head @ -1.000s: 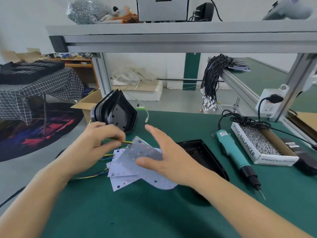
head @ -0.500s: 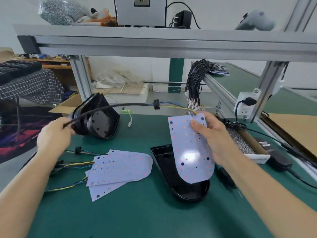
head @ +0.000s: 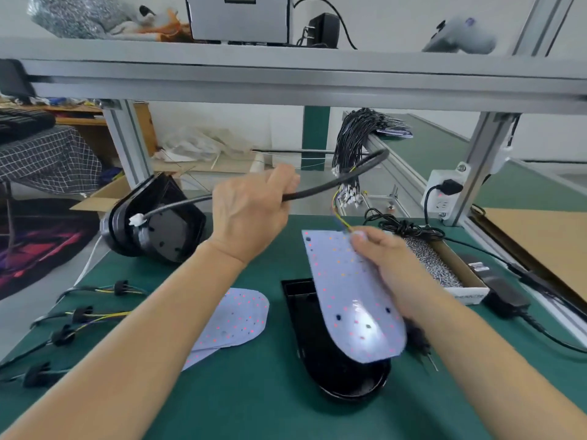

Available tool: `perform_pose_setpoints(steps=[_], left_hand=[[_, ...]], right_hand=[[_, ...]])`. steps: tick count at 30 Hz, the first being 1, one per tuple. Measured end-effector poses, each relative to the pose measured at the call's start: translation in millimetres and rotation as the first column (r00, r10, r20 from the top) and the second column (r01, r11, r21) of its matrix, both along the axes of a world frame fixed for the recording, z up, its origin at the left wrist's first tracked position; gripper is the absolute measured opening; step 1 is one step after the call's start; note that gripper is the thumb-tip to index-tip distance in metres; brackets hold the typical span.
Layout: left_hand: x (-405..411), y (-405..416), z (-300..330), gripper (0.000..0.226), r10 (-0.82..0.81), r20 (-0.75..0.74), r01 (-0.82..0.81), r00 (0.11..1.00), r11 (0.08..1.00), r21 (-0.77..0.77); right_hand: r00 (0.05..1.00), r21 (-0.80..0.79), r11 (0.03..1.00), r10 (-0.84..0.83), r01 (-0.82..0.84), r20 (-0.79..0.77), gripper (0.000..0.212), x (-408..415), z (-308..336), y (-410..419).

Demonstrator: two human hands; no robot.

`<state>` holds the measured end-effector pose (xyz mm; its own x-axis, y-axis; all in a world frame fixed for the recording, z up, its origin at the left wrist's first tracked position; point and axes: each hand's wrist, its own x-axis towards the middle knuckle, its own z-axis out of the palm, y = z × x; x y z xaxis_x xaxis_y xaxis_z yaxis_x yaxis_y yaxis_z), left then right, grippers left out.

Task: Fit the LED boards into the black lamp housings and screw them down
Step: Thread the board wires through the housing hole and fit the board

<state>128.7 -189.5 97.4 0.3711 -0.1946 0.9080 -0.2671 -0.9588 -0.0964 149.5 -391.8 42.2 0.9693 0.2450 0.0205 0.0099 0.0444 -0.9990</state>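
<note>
My right hand pinches the white LED board by its far right edge, thumb on the face, holding it tilted above the open black lamp housing that lies flat on the green mat. The board's rounded near end overhangs the housing's rounded near end; I cannot tell whether the two touch. My left hand is curled round the board's black cable, raised above the mat, with the cable arcing over toward the board's yellow and blue leads.

Open mat lies in front of the housing, toward me. To the left of the housing, a small stack of spare LED boards lies flat, just beside my left forearm, with their wired plugs strung along the mat's left edge. A stack of black housings stands on edge at the far left corner. To the right, a cardboard box of screws sits close behind my right wrist, cords crossing beyond it. The aluminium frame rail runs overhead, across the far side.
</note>
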Motion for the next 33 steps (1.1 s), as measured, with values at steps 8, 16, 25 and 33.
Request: perform_pose_setpoints(steps=[8,16,25,33], left_hand=[[1.2,-39.8,-36.3,0.036,-0.203,-0.056,0.21,0.978,0.93,0.302],[-0.3,-68.8,-73.1,0.024,-0.121,-0.317,0.322,0.941,0.616,0.719],[-11.9,-84.2,-80.6,0.011,-0.231,-0.45,0.498,0.863,0.541,0.678],[-46.1,-35.6,-87.8,0.025,-0.249,-0.357,0.065,0.9,0.888,-0.454]], right_hand=[[0.975,-0.823,0.549,0.061,0.147,0.215,0.02,31.0,-6.6,-48.8],[0.905,-0.631,0.73,0.038,0.264,0.423,0.029,31.4,53.0,-8.5],[0.935,-0.236,0.909,0.308,-0.344,-0.177,0.026,21.7,36.6,70.2],[0.948,-0.24,0.969,0.024,0.056,0.318,0.021,18.3,56.7,20.6]])
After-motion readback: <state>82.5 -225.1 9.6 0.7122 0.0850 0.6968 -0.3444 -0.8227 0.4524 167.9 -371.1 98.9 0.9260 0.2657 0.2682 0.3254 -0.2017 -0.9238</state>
